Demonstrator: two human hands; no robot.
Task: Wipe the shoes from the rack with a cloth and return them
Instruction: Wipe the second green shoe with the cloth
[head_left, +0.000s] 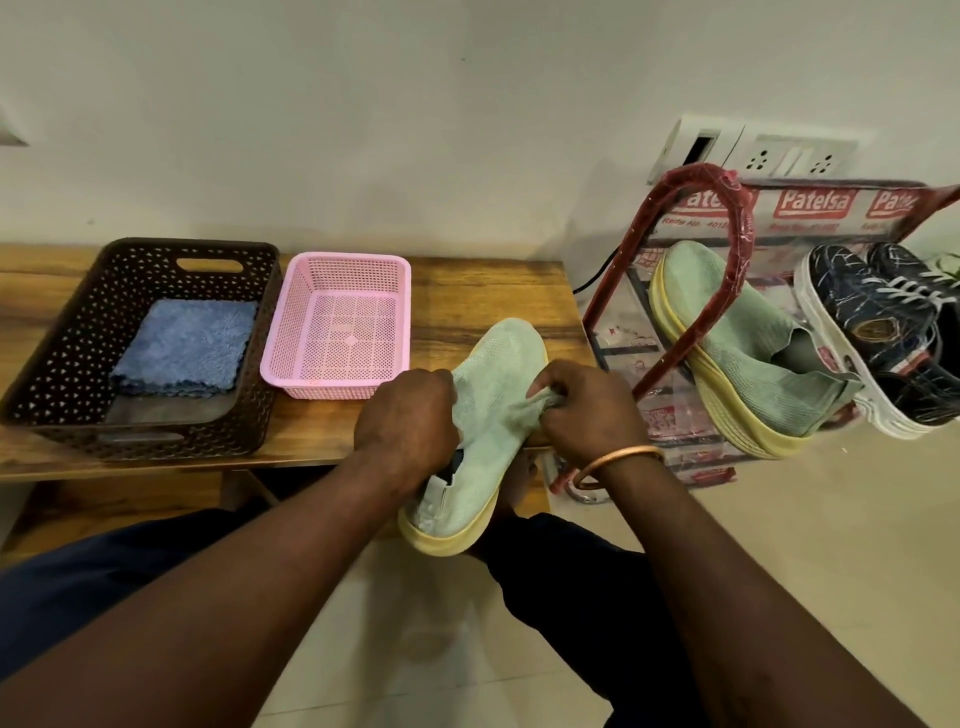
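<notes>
At the far left a brown perforated basket (67, 353) sits on the wooden counter (483, 291), with a stack of folded blue cloths (184, 345) lying in its bottom. Just beside it to the right stands a pink basket (337, 291). Next comes the left hand (405, 415), its fingers curled over the upper of a pale green shoe (493, 364) near the ankle opening, gripping it. The shoe lies at a slant, its toe over the counter's right end and its heel with the yellow sole hanging off the front edge above the person's dark trousers (571, 571). The right hand (587, 410) is on the shoe's right side, fingers bunched tight around a fold of pale green fabric (545, 401) (so close in colour to the shoe that I cannot tell whether it is a separate cloth or the upper itself). A copper-coloured bangle (618, 462) rings that wrist. Right of the counter, on the tiled floor (831, 519), stands the rack (727, 291) with its red wrapped frame. On it rests the matching green shoe (753, 364), tilted toe-up, and beside that a pair of dark blue patterned sneakers (883, 338) with white soles. White wall sockets (769, 153) sit above the rack
</notes>
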